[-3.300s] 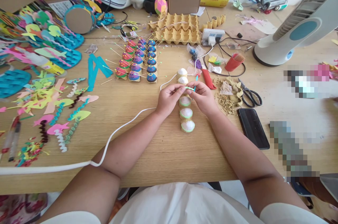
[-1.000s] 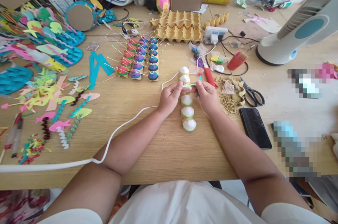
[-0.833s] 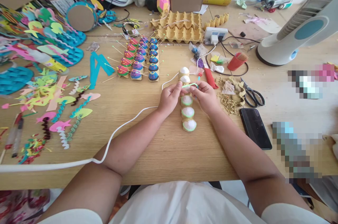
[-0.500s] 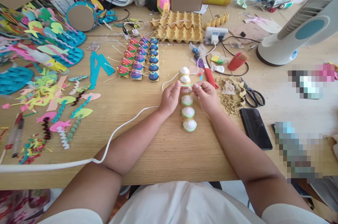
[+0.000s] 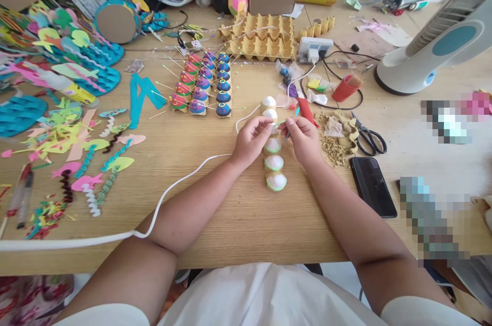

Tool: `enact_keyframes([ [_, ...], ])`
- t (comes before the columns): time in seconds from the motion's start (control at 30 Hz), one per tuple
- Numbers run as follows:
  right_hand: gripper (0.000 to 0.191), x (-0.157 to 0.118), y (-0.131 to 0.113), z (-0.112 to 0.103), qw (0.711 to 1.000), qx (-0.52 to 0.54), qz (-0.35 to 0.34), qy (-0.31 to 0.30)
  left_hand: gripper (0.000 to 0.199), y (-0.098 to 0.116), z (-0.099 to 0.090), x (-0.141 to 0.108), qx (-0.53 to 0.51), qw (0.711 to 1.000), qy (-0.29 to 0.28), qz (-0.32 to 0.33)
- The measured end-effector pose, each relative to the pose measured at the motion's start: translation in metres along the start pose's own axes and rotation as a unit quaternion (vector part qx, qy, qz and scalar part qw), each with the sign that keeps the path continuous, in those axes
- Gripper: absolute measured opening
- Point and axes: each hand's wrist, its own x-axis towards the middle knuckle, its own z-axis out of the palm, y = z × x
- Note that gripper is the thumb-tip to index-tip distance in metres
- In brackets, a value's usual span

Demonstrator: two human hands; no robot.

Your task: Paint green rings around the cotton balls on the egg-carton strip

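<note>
A row of white, mound-shaped pieces on egg-carton cups (image 5: 276,182) runs away from me along the table. The nearer mounds carry pale green rims; the far ones show plain white. Over the middle of this row, my left hand (image 5: 251,141) is pinched closed at a thin green strip (image 5: 282,124). My right hand (image 5: 303,140) pinches the strip's other side and also holds a slim blue-ended tool (image 5: 297,110). The fingers partly hide the mound under them.
Painted egg-carton cups (image 5: 200,94) with pins stand beyond my left hand. Scissors (image 5: 371,136), a phone (image 5: 372,186) and a red cup (image 5: 346,88) lie to the right. A white cable (image 5: 169,190) crosses my left arm. A white fan (image 5: 426,44) stands back right.
The green strip was stretched between both hands; now less of it shows. My left fingertips have shifted slightly right and up, and my right hand has tilted a little.
</note>
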Motion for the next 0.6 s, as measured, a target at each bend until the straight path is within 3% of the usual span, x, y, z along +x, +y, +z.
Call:
enact_keyframes([
  [0.2, 0.047, 0.0026, 0.0051, -0.0019, 0.996, 0.080, 0.021, -0.017, 0.043, -0.0016, 0.0007, 0.0006, -0.071, 0.996, -0.043, -0.032],
  [0.37, 0.045, 0.0032, 0.0046, -0.0019, 0.996, 0.080, 0.037, -0.006, 0.044, -0.0015, 0.0030, 0.0046, -0.149, 0.987, 0.001, -0.063],
  [0.6, 0.054, 0.0062, 0.0053, -0.0023, 0.985, 0.143, 0.093, -0.034, 0.040, -0.0032, 0.0011, 0.0070, -0.171, 0.979, 0.059, -0.088],
])
